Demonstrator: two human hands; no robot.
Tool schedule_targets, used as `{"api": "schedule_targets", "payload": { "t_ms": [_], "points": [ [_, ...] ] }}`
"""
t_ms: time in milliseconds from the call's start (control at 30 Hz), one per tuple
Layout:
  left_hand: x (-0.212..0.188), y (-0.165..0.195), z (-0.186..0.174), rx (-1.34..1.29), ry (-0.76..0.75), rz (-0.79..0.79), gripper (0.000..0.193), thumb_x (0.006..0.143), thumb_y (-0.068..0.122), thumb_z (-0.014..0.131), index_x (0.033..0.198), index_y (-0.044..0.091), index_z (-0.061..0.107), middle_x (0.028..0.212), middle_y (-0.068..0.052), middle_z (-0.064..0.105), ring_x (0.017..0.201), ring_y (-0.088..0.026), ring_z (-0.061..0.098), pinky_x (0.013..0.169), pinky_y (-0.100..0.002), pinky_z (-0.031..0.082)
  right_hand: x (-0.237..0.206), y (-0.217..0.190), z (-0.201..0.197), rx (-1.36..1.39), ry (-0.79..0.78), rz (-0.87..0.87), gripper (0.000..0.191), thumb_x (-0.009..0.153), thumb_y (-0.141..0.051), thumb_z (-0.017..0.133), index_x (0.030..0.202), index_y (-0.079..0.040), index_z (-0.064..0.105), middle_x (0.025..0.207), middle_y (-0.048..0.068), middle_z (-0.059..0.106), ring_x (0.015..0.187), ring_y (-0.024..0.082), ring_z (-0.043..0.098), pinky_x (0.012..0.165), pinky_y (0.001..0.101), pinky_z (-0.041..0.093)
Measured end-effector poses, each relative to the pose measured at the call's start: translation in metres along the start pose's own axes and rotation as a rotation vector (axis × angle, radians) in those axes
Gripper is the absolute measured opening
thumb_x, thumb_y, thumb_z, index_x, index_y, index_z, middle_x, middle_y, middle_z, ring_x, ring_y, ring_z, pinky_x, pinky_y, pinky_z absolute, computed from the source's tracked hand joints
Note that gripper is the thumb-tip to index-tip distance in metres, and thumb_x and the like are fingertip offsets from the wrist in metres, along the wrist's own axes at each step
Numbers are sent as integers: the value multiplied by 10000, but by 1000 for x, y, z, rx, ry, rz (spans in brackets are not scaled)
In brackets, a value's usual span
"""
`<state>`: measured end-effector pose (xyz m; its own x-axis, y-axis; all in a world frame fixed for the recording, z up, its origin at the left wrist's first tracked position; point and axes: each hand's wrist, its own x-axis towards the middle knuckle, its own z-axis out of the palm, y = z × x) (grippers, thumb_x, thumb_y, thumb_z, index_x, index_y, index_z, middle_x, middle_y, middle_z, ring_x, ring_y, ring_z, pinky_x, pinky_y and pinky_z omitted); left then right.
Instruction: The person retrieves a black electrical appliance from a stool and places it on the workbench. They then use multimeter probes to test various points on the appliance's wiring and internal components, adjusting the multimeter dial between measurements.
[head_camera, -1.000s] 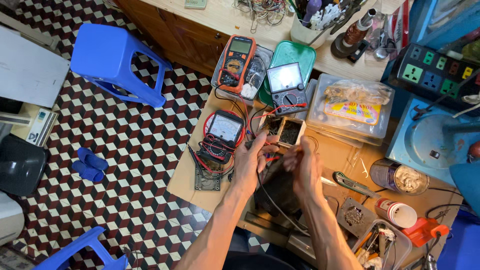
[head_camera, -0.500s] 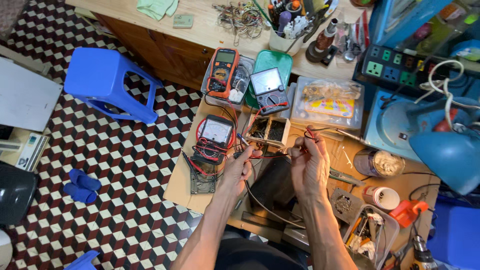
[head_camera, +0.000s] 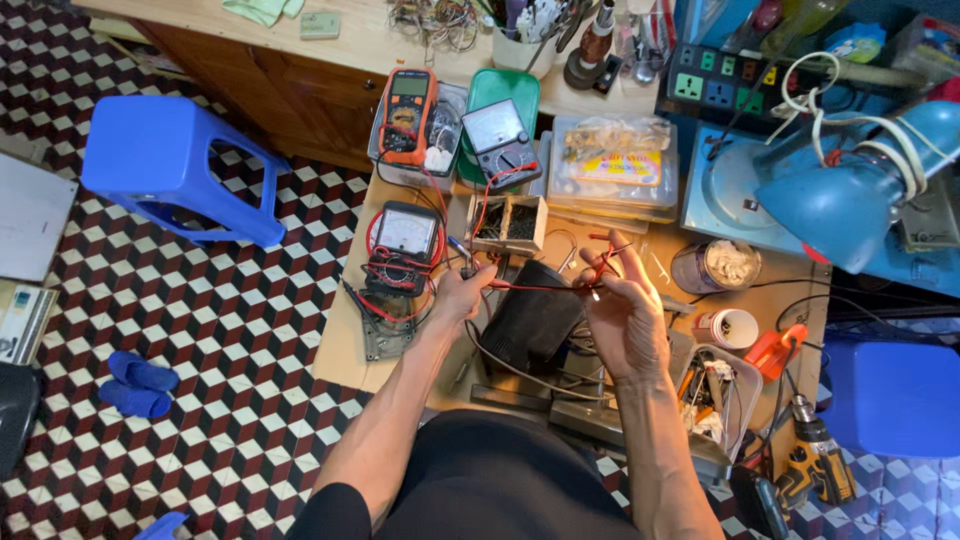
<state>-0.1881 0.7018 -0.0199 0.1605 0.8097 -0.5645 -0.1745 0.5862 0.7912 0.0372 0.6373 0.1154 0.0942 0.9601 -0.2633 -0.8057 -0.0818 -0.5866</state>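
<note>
My left hand (head_camera: 460, 292) pinches a thin probe tip close to an analog meter (head_camera: 403, 236) wrapped in red and black leads. My right hand (head_camera: 622, 300) is raised over the bench, its fingers closed on a red test lead (head_camera: 545, 287) that stretches between both hands. Under the hands lies a black box-shaped device (head_camera: 530, 318). A small open box of parts (head_camera: 507, 222) stands just beyond the hands.
An orange digital multimeter (head_camera: 405, 115) and a second analog meter (head_camera: 500, 143) lie at the back. A blue desk lamp (head_camera: 850, 195) leans in from the right. A blue stool (head_camera: 170, 170) stands on the checkered floor left of the wooden bench (head_camera: 345, 340). A yellow drill (head_camera: 815, 465) lies at lower right.
The view has shifted, so the bench sits lower in frame. My hands have drawn apart, with the red lead now stretched between them.
</note>
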Motion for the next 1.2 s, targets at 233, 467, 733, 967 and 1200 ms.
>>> {"api": "schedule_targets", "payload": {
  "t_ms": [233, 467, 733, 967, 1200],
  "points": [
    [-6, 2, -8, 356, 231, 146, 219, 837, 246, 764, 944, 55, 770, 845, -39, 747, 754, -152, 656, 689, -333, 498, -2, -9, -34, 108, 156, -112, 432, 960, -212, 645, 1358, -102, 520, 1214, 115, 645, 946, 198, 626, 914, 377, 531],
    [-8, 15, -14, 666, 287, 181, 327, 849, 346, 780, 1048, 88, 751, 912, -123, 749, 862, -234, 695, 779, -378, 506, -7, -29, -63, -52, 216, -265, 306, 1063, -225, 623, 1327, -70, 616, 921, 54, 650, 681, 113, 547, 599, 265, 421],
    [-80, 60, 49, 349, 88, 304, 362, 928, 389, 714, 1078, 65, 773, 860, -85, 805, 799, -103, 702, 731, -290, 511, -37, 18, -24, -458, 235, -142, 249, 1048, -217, 544, 1220, -40, 575, 923, 83, 730, 711, 113, 612, 643, 250, 485],
    [-103, 52, 95, -81, -123, 57, 336, 878, 247, 773, 1123, 32, 692, 890, -5, 703, 717, -92, 615, 580, -291, 480, -51, 69, -22, -508, 195, -89, 318, 1053, -242, 574, 1260, -1, 602, 951, 38, 680, 765, 99, 629, 677, 244, 498],
    [-85, 43, 87, -135, -149, 115, 328, 898, 240, 687, 1198, 113, 655, 912, -9, 711, 818, -93, 687, 737, -251, 579, -52, 52, -26, -688, 198, -105, 305, 1050, -177, 564, 1242, 46, 646, 1068, 102, 741, 935, 117, 697, 871, 262, 560]
  ]
}}
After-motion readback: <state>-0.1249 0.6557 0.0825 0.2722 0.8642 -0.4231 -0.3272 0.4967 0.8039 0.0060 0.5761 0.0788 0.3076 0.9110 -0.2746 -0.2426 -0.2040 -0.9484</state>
